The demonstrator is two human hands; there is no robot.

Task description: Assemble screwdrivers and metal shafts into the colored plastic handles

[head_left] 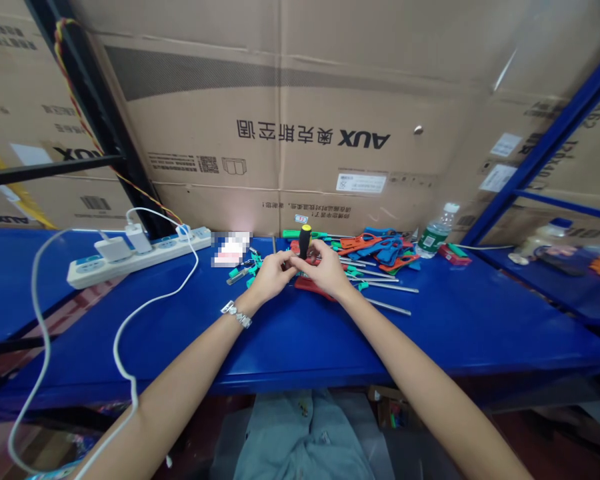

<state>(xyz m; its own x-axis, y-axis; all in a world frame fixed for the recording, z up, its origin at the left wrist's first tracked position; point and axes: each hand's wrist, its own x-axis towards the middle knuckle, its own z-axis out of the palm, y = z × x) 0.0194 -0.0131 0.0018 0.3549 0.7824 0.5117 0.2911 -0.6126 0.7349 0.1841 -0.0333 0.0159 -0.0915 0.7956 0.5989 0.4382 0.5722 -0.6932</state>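
Note:
A screwdriver (pixel 305 239) with a black handle and yellow end stands upright between my hands; its lower part is hidden. My right hand (pixel 329 272) has thumb and fingers closed round the lower handle. My left hand (pixel 271 277) meets it from the left, fingertips pinched together; what they hold is covered. Around my hands lie several screwdrivers with long metal shafts (pixel 387 307) and green or red handles. A red handle (pixel 314 288) rests just below my right hand. Behind and right is a pile of orange and blue plastic tools (pixel 380 245), perhaps clamps or scissors.
A white power strip (pixel 140 259) with chargers and loose white cables lies left on the blue table (pixel 300 350). A water bottle (pixel 436 232) and small red box (pixel 454 255) stand right. Large cardboard (pixel 290 87) forms the back wall; blue metal posts (pixel 545 150) flank it.

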